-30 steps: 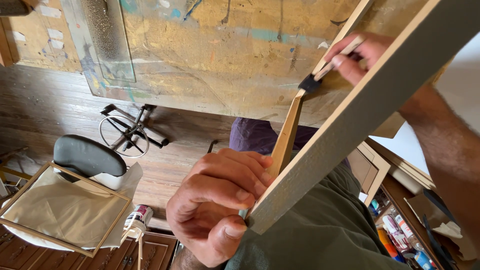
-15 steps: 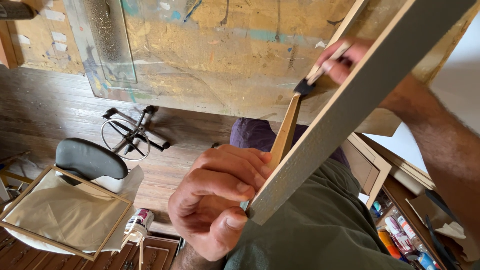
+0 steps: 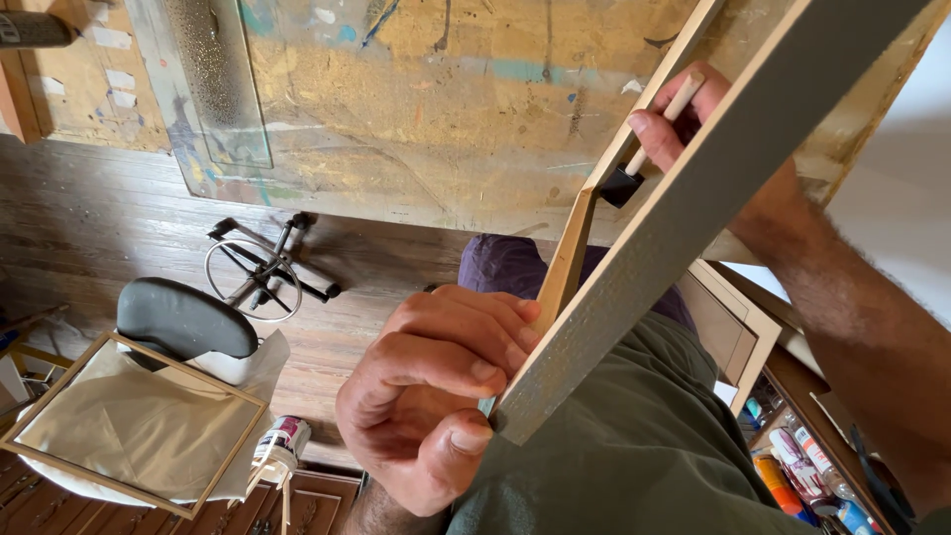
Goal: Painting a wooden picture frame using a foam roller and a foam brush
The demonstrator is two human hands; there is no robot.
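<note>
At the far left a thin wooden frame (image 3: 129,421) is laid over a pale sheet beside a black chair seat (image 3: 183,317), with a small can (image 3: 282,441) just to its right. A grey board (image 3: 684,213) is gripped at its lower corner by the closed left hand (image 3: 431,396). A foam brush (image 3: 644,144) is pinched in the right hand (image 3: 693,114) and pressed against the board's wooden edge.

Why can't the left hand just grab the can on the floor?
Probably it can't right now: the left hand is gripping the frame, and the can sits well below it on the floor, apart from the hand.
</note>
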